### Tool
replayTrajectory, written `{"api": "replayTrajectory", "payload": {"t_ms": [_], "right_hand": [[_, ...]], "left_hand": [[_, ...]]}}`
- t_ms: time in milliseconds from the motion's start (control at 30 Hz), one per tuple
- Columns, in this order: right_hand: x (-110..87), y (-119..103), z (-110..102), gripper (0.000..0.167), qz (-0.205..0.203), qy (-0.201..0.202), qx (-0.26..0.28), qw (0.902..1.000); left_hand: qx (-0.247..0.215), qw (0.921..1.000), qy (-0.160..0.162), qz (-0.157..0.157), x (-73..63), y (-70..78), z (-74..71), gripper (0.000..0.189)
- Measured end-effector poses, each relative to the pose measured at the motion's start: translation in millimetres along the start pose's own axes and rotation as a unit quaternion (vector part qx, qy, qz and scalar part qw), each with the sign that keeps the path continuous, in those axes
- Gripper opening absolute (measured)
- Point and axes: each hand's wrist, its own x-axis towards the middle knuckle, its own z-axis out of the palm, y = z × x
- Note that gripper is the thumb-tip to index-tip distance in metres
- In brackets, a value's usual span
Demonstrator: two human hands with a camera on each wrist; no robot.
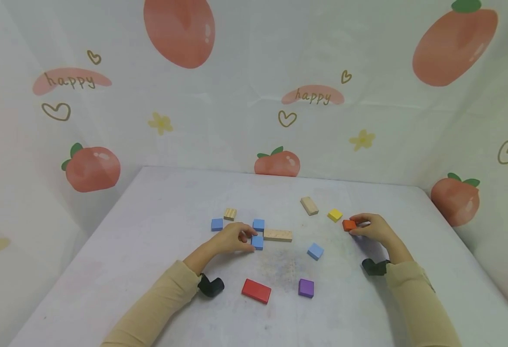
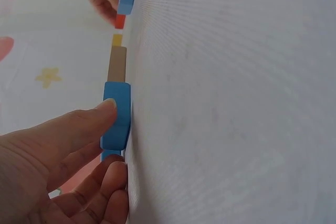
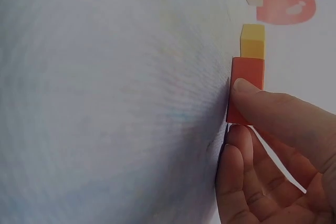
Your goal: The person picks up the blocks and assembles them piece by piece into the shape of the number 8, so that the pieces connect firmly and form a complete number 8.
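Observation:
My left hand [image 1: 232, 238] pinches a blue block [image 1: 258, 242], with the thumb on its near face and a finger at its far side. In the left wrist view the thumb presses on that blue block [image 2: 116, 119], its other fingers curled beneath. Another blue block [image 1: 259, 224] lies just behind it, and a long plain wooden block [image 1: 278, 235] is close on its right. Over on the right, my right hand [image 1: 375, 228] grips an orange-red block [image 1: 349, 225] by thumb and fingers. The right wrist view has the thumb across this orange-red block [image 3: 247, 90] at the tabletop.
A yellow block [image 1: 334, 215] and a wooden block [image 1: 309, 206] lie behind the right hand's block. Nearer are a blue block [image 1: 315, 251], a purple block [image 1: 306, 287] and a red block [image 1: 256, 291]. A ridged wooden block [image 1: 230, 214] and a blue block [image 1: 217, 224] sit back left.

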Motion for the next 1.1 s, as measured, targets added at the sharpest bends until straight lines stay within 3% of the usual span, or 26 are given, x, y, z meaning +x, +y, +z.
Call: {"api": "replayTrajectory", "payload": {"t_ms": [500,1100], "right_hand": [[-1.1,4,0,0.056,0.002,0.01,0.002,0.9999],[-1.7,-9,1,0.055,-0.023,0.011,0.012,0.9996]], "left_hand": [[-0.002,1.0,0.001,0.0,0.1,-0.8,0.0,0.036],[0.001,1.0,0.002,-0.006,0.3,-1.0,0.1,0.037]]}}
